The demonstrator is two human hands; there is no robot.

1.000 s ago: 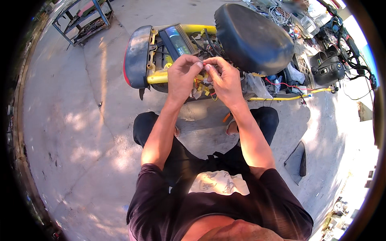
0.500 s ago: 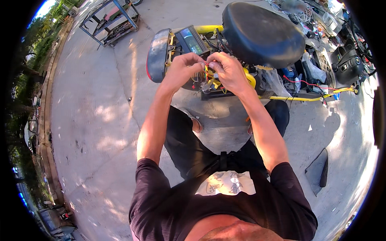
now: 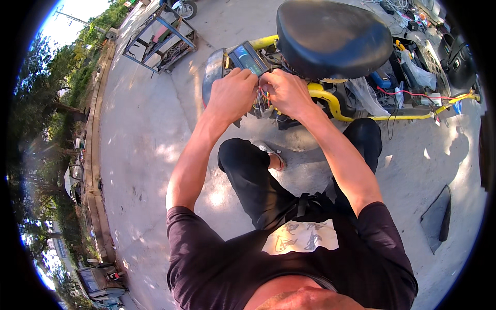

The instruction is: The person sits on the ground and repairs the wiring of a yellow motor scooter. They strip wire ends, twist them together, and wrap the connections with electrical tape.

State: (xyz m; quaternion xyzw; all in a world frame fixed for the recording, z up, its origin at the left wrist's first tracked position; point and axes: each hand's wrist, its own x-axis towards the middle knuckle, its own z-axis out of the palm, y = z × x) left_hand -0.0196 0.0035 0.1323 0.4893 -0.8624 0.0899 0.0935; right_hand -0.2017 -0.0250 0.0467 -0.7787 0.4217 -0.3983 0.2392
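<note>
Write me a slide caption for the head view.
Left hand and right hand close together at coloured wires, near a black seat and yellow frame.

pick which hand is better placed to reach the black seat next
Probably the right hand: nearer the black seat than the left hand, though both are at the colored wires.

Person wears a dark purplish-black, short-sleeved cloth T-shirt, sleeves loose and plain-hemmed. On its front, a cream, roughly rectangular printed panel with dark brush-like strokes. Below: long black fabric trousers, black strap-like band at waist; pale footwear, partly hidden.
</note>
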